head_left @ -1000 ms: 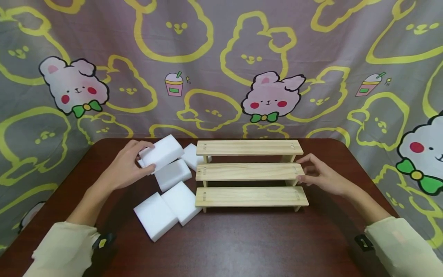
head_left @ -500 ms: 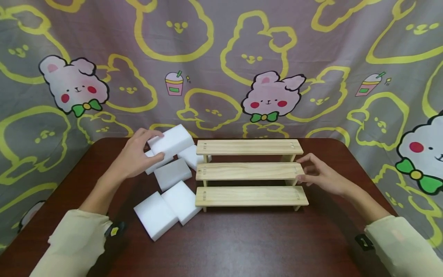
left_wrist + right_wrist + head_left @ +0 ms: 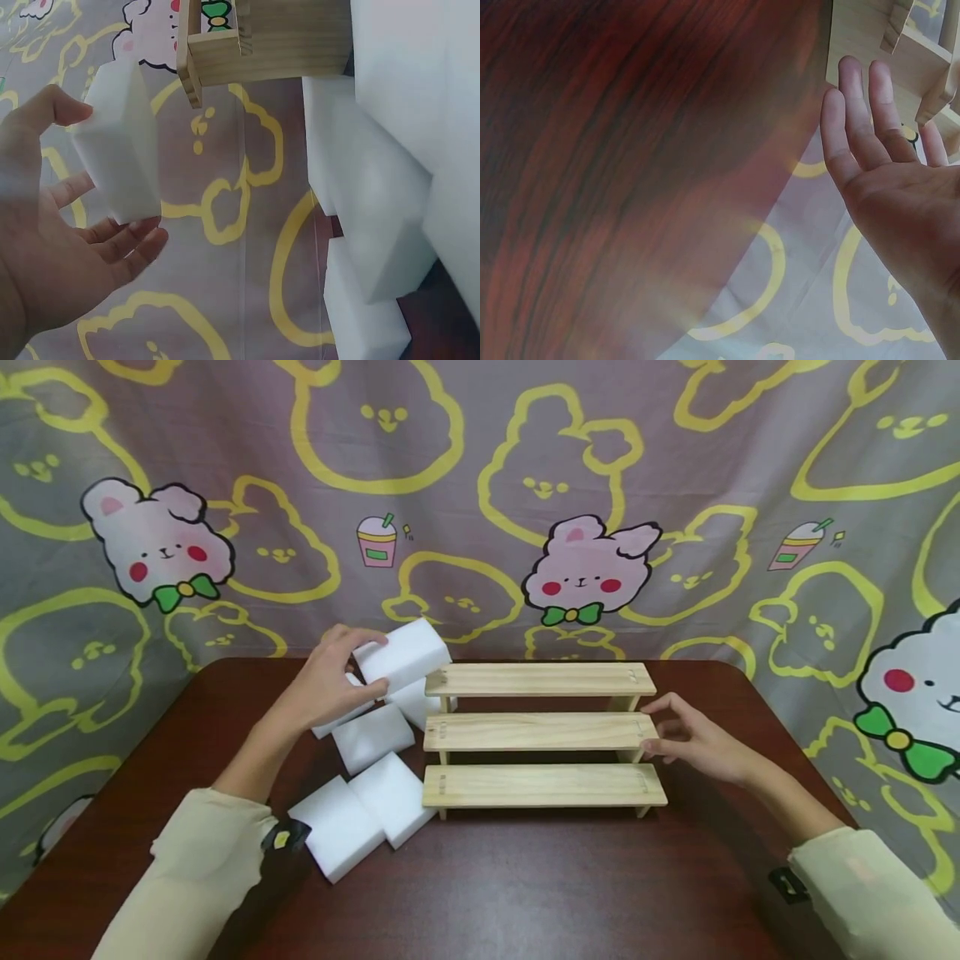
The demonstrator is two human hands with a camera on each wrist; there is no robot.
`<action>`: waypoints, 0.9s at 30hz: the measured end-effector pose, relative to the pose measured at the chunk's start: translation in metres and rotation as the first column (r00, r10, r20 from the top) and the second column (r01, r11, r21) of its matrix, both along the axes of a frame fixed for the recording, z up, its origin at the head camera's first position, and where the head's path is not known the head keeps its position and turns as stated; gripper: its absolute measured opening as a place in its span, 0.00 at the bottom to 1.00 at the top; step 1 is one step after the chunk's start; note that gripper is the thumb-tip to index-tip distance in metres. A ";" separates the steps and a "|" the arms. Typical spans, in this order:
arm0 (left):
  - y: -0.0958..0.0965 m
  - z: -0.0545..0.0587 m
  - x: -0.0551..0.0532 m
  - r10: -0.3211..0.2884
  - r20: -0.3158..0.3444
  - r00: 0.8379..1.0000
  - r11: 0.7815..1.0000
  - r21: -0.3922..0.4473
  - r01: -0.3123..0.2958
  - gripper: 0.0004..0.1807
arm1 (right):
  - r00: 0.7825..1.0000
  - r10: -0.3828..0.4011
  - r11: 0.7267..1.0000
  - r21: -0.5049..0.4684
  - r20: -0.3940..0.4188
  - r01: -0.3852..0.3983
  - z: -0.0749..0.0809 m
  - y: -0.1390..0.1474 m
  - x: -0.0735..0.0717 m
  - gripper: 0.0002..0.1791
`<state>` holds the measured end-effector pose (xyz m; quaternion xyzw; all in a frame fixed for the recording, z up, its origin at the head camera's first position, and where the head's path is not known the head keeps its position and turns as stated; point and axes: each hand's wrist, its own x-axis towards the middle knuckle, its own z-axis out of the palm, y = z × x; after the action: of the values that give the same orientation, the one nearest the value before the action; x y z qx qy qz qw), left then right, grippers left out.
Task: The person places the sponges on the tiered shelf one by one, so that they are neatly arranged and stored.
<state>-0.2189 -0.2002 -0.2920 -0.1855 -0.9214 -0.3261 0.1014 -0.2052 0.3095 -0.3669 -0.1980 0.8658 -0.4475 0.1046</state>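
My left hand [image 3: 330,681] holds a white foam block [image 3: 405,653] between thumb and fingers, raised at the back left corner of a three-step wooden display rack [image 3: 536,731]. In the left wrist view the thumb and fingertips grip opposite edges of this tilted block [image 3: 120,142]. The block overlaps the left end of the top step in the head view; whether they touch I cannot tell. At the rack's right end, my right hand [image 3: 705,745] pinches the middle step with thumb and index finger. Its other fingers extend loosely in the right wrist view.
Several more white foam blocks lie left of the rack, including one at the front [image 3: 341,831], one beside it [image 3: 393,797] and a shaded one [image 3: 373,737]. Everything stands on a dark reddish-brown table [image 3: 540,885]. A patterned curtain [image 3: 465,510] hangs behind.
The left hand has carried its foam block up and to the right, from above the loose blocks to the rack's top left corner. The right hand and rack have stayed put.
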 end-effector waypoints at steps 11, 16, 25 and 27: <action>0.006 0.002 -0.004 0.013 0.053 0.999 1.000 -0.002 -0.013 0.44 | 1.000 0.005 1.000 0.006 0.003 -0.005 0.001 0.000 0.000 0.27; 0.007 0.002 -0.006 -0.004 0.041 0.999 1.000 0.028 0.003 0.43 | 1.000 0.006 1.000 0.014 0.000 -0.006 0.001 0.000 0.000 0.27; 0.016 0.004 -0.006 -0.020 0.025 0.999 0.997 0.076 0.018 0.40 | 1.000 0.011 1.000 0.020 -0.008 -0.011 0.000 0.001 0.000 0.27; 0.018 0.004 -0.007 -0.021 0.015 1.000 0.996 0.082 0.019 0.39 | 1.000 0.010 1.000 0.021 -0.009 -0.010 0.000 0.001 0.000 0.27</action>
<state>-0.2258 -0.1818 -0.2882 -0.1878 -0.9061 -0.3661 0.0984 -0.2054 0.3104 -0.3665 -0.2033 0.8698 -0.4371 0.1052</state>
